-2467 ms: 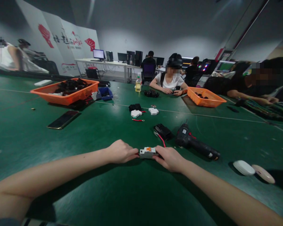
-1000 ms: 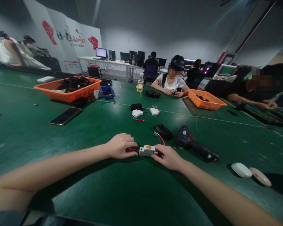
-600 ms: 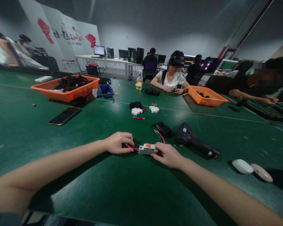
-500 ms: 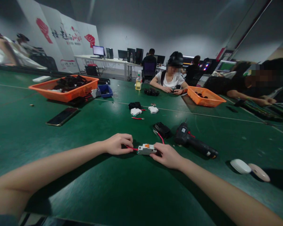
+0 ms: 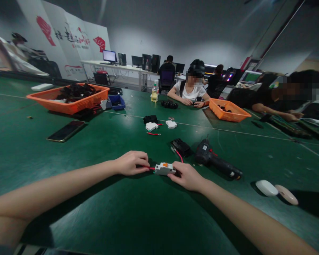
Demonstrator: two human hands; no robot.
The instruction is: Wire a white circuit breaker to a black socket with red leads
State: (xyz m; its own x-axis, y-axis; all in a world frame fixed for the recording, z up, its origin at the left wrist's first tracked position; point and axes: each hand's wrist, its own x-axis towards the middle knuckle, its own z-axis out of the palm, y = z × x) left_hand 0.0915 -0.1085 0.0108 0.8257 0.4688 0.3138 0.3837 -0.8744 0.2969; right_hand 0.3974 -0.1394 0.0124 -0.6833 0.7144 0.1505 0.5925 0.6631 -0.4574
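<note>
Left hand (image 5: 129,163) pinches the red wire (image 5: 152,169), right hand (image 5: 188,175) grips the white breaker (image 5: 162,170); black drill (image 5: 218,163) right of that hand!

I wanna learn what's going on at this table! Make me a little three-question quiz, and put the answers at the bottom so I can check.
1. Pick one. What colour is the little lever on top of the white block that the right hand is holding?
A) blue
B) orange
C) purple

2. Fill in the missing colour. The left hand pinches a ____ wire right beside that block.

3. True or false? The phone lies flat on the green table.

Key:
1. B, orange
2. red
3. True
</note>
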